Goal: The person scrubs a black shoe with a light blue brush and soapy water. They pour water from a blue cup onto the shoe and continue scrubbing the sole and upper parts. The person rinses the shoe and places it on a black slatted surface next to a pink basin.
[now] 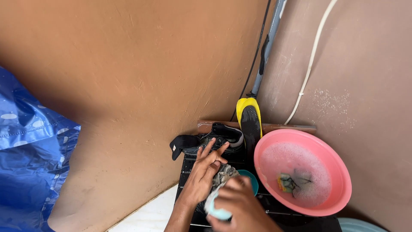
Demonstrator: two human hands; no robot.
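Observation:
My left hand [205, 172] lies flat with fingers spread over a dirty grey shoe [224, 174] that rests on a black rack [189, 165]. My right hand [240, 204] is closed around a pale blue-white brush or sponge [216, 209] pressed against the shoe's near end. A second dark shoe [223, 136] with its tongue pulled out lies behind, against the wall. A pink basin [339, 172] of foamy water holds a yellow-green sponge [284, 182] and dark laces.
A yellow and black insole [250, 120] leans upright in the corner beside a grey pipe [267, 47] and white cable [311, 60]. A small teal bowl [252, 178] sits between shoe and basin. A blue plastic sheet [30, 159] hangs at left. White floor [150, 215] shows below.

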